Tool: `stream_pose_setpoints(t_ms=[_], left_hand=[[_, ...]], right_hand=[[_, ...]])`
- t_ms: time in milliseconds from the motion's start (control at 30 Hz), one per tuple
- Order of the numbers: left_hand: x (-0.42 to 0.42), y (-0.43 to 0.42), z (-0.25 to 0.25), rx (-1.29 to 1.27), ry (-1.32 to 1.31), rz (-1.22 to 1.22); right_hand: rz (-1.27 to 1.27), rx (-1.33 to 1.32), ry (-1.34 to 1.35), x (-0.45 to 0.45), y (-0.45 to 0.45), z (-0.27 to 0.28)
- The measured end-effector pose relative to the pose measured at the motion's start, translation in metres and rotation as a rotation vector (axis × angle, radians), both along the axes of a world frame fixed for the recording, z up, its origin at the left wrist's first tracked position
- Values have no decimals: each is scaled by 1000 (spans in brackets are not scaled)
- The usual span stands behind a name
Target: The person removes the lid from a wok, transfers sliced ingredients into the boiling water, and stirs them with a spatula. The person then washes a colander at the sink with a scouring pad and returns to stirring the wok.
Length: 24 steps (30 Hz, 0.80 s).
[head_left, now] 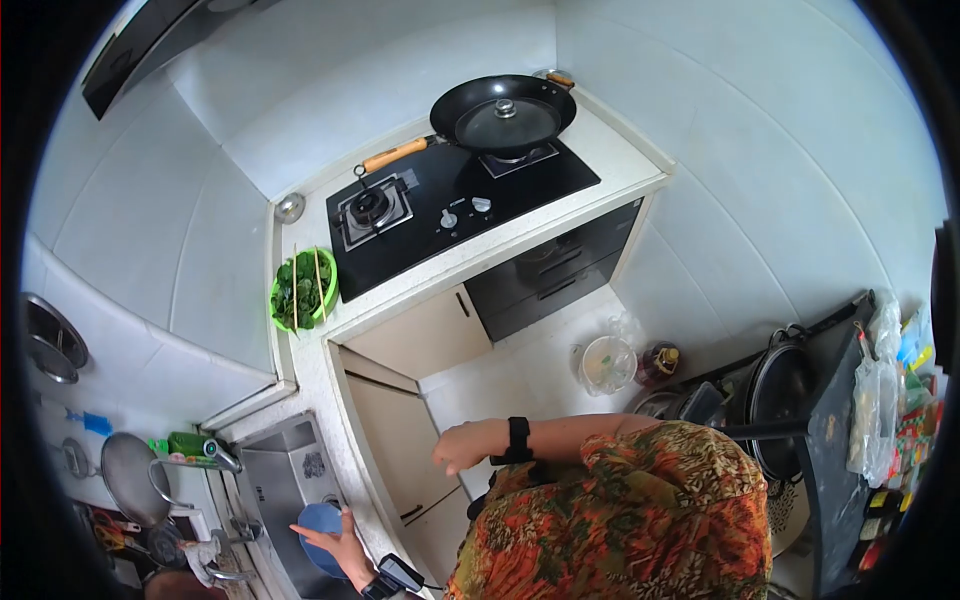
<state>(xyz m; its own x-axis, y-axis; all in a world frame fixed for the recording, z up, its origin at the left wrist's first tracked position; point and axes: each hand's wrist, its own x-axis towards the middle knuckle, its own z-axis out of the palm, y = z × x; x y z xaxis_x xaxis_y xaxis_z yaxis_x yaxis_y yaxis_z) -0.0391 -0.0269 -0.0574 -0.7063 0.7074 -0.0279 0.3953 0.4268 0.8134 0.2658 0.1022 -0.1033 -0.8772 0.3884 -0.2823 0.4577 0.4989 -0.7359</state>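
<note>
My left hand [343,548], a dark watch on its wrist, reaches over the metal sink [268,490]. Its thumb and a finger are spread apart across a blue bowl [322,519]; whether they touch it I cannot tell. Above the floor in front of the cream cabinets [402,440] hangs my right hand [465,446], with a black band on its wrist. Its fingers are curled together, and nothing shows in them.
A black wok [452,103] with a glass lid [520,125] sits on the black gas stove [420,235]. Beside the stove, a green basin [335,283] holds leafy greens under two chopsticks [321,285]. A white bucket [608,365] and a dark rack [840,480] stand right.
</note>
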Motion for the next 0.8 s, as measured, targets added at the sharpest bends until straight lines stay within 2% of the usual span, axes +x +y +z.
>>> stream_pose_setpoints(t_ms=[67,133,200,267,300,333,400,467,533,600,667,700,800], left_hand=[[-2,-3,3,-21,45,60],[-2,-3,7,20,56,54],[28,1,63,25,-491,113],[-10,-10,34,-37,-374,-131],[16,-6,64,-433,197,-64],[18,-7,79,-441,184,-33],[17,-11,99,-205,114,-181],[6,-13,123,175,-89,-206],[17,-15,184,245,251,-208],[14,-23,228,437,374,-199],[27,-30,271,631,302,-161],[35,-30,302,607,212,-37],[31,-54,338,869,551,-249]], right_hand=[[-95,156,387,-2,-3,-25],[-30,97,268,1,3,-7],[-108,26,180,0,1,-10],[-73,35,87,-2,2,7],[-92,64,-13,-3,4,13],[-59,59,-17,-5,7,11],[-93,-77,65,-7,13,6],[-63,-17,63,-12,19,9],[-37,49,47,-13,25,15],[-49,73,100,-12,32,21],[-30,115,31,-14,34,33],[-25,158,-11,-15,34,36],[18,113,-39,-17,34,32]])
